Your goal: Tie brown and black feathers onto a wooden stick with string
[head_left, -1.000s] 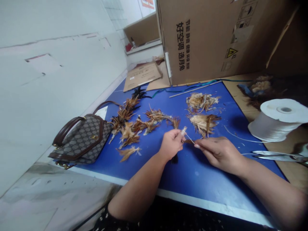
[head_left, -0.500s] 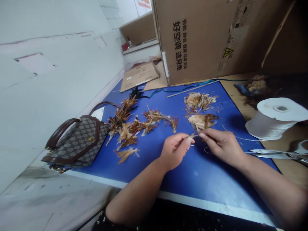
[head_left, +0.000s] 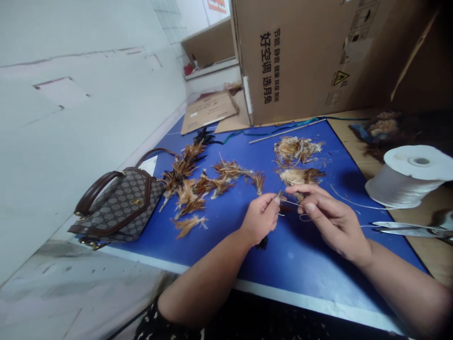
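Note:
My left hand (head_left: pixel 260 219) is closed in a pinch on a small feather bundle. Its bound stem end (head_left: pixel 279 194) sticks up past the thumb, and a dark feather tip (head_left: pixel 262 243) shows below the palm. To its right, my right hand (head_left: pixel 334 224) pinches a thin white string (head_left: pixel 290 203) that runs across to the bundle. Its index finger reaches out near the stems. A loop of the string hangs beneath the right fingertips. Just behind the hands lie a cream-brown feather pile (head_left: pixel 297 176) and a paler pile (head_left: pixel 297 150).
Several brown feather bunches (head_left: pixel 221 177) lie on the blue tabletop (head_left: pixel 219 241), left of my hands. A patterned handbag (head_left: pixel 122 205) stands at the left edge. At right are a white spool (head_left: pixel 410 177) and scissors (head_left: pixel 406 229). A large cardboard box (head_left: pixel 304 61) rises behind.
My right hand has moved slightly right and down, its index finger now extended and the string slacker between the hands. The left hand has turned, exposing the dark feather tip below.

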`<state>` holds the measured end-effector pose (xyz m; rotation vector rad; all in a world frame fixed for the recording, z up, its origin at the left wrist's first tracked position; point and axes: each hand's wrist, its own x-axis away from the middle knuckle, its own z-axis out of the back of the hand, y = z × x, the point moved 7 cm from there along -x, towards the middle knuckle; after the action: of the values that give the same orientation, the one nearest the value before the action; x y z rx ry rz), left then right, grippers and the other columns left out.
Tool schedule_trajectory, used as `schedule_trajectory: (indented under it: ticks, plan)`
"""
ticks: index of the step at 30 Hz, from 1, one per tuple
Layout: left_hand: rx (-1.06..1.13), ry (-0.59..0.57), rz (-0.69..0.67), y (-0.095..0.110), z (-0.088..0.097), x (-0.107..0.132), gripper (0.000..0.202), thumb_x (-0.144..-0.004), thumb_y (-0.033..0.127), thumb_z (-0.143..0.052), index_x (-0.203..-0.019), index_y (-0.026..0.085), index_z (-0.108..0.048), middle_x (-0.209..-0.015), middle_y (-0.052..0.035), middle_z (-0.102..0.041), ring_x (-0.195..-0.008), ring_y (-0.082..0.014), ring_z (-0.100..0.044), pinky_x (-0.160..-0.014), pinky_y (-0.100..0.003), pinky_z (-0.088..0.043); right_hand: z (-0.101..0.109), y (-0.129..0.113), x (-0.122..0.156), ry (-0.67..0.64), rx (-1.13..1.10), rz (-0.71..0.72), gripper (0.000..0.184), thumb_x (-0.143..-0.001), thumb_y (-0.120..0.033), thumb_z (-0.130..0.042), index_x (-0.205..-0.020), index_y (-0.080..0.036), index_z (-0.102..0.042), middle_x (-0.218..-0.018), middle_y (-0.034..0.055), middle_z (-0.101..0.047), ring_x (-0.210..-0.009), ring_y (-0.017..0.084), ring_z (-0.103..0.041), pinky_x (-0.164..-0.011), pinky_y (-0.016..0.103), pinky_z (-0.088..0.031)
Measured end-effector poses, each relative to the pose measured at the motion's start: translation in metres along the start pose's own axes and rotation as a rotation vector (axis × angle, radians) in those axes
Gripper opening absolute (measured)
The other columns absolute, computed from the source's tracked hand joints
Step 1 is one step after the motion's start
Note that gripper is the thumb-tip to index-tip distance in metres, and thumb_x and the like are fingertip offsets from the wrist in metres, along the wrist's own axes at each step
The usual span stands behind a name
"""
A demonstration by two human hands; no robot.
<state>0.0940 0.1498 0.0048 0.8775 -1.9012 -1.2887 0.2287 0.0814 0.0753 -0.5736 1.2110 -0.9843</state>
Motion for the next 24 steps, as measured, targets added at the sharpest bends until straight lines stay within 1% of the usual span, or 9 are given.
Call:
schedule_trajectory:
  ticks: [1,3,6,9,12,15,18,21,24]
  plan:
    - [-0.027,-0.02,0.004,-0.002,-0.003,0.001,0.037,-0.091,0.053,-0.068,-0.101,0.017,-0.062,-0.058,0.0098,-0.038,-0.042,-0.0055,-0.031,-0.04,-0.019,-0.027,0.0,0.002,0.001,0.012,-0.102,-0.044,0.023,-0.105,-0.029,-0.05,-0.088,-0.024,-0.064,-0.117,0.011,-0.07,-0.118,0.027,-0.063,-0.107,0.05,-0.048]
    - [-0.119,-0.061,-0.011,-0.006,-0.008,0.002,0.039,-0.094,0.055,-0.064,-0.103,0.017,-0.063,-0.055,0.009,-0.04,-0.043,-0.0067,-0.035,-0.043,-0.021,-0.031,-0.003,0.008,0.002,0.038,-0.301,-0.116,0.025,-0.105,-0.034,-0.049,-0.087,-0.024,-0.062,-0.098,0.008,-0.069,-0.101,0.025,-0.067,-0.102,0.051,-0.052]
    - [-0.309,-0.1,-0.073,-0.007,-0.014,0.006,0.037,-0.099,0.051,-0.056,-0.108,0.016,-0.066,-0.057,0.0059,-0.045,-0.049,-0.0087,-0.039,-0.05,-0.022,-0.035,-0.005,0.013,0.0,0.111,-0.516,-0.174,0.029,-0.104,-0.037,-0.05,-0.08,-0.025,-0.058,-0.071,0.0014,-0.055,-0.072,0.02,-0.061,-0.09,0.048,-0.055]
    - [-0.472,-0.083,-0.192,0.001,-0.017,0.01,0.03,-0.102,0.04,-0.051,-0.106,0.016,-0.068,-0.066,0.0017,-0.05,-0.061,-0.0121,-0.043,-0.061,-0.025,-0.041,-0.003,0.016,-0.001,0.191,-0.652,-0.206,0.03,-0.103,-0.035,-0.051,-0.075,-0.024,-0.056,-0.064,-0.0015,-0.045,-0.06,0.017,-0.049,-0.079,0.044,-0.053]
    - [-0.493,-0.075,-0.267,0.007,-0.019,0.012,0.021,-0.1,0.032,-0.053,-0.091,0.017,-0.067,-0.074,-0.0014,-0.053,-0.071,-0.0145,-0.046,-0.071,-0.027,-0.044,-0.009,0.014,0.0,0.159,-0.721,-0.231,0.03,-0.102,-0.034,-0.052,-0.074,-0.023,-0.057,-0.061,-0.0021,-0.04,-0.057,0.016,-0.043,-0.072,0.041,-0.047]
    - [-0.361,-0.067,-0.152,-0.004,-0.016,0.01,0.023,-0.097,0.036,-0.059,-0.083,0.018,-0.062,-0.07,-0.0001,-0.05,-0.066,-0.0129,-0.044,-0.063,-0.024,-0.041,-0.016,0.014,0.004,0.141,-0.776,-0.27,0.033,-0.102,-0.034,-0.052,-0.071,-0.022,-0.055,-0.061,-0.0027,-0.034,-0.058,0.015,-0.037,-0.068,0.038,-0.041]
    - [-0.229,-0.069,-0.011,-0.017,-0.014,0.008,0.03,-0.097,0.046,-0.06,-0.085,0.019,-0.058,-0.064,0.0045,-0.042,-0.053,-0.0088,-0.036,-0.051,-0.021,-0.034,-0.018,0.016,0.007,0.184,-0.836,-0.325,0.036,-0.103,-0.032,-0.05,-0.069,-0.02,-0.056,-0.061,-0.0024,-0.034,-0.058,0.015,-0.033,-0.064,0.035,-0.033]
    - [-0.108,-0.092,0.053,-0.021,-0.017,0.008,0.032,-0.097,0.049,-0.059,-0.085,0.02,-0.053,-0.061,0.0081,-0.037,-0.047,-0.0063,-0.029,-0.044,-0.02,-0.029,-0.017,0.019,0.008,0.218,-0.875,-0.368,0.039,-0.104,-0.03,-0.048,-0.069,-0.019,-0.058,-0.06,-0.0029,-0.032,-0.056,0.014,-0.027,-0.062,0.035,-0.028]
    - [-0.02,-0.064,0.087,-0.02,-0.021,0.009,0.033,-0.094,0.05,-0.063,-0.086,0.02,-0.053,-0.061,0.0092,-0.035,-0.045,-0.0054,-0.028,-0.04,-0.018,-0.025,-0.018,0.021,0.009,0.228,-0.895,-0.402,0.039,-0.104,-0.03,-0.049,-0.067,-0.019,-0.058,-0.059,-0.0028,-0.033,-0.056,0.014,-0.027,-0.062,0.035,-0.028]
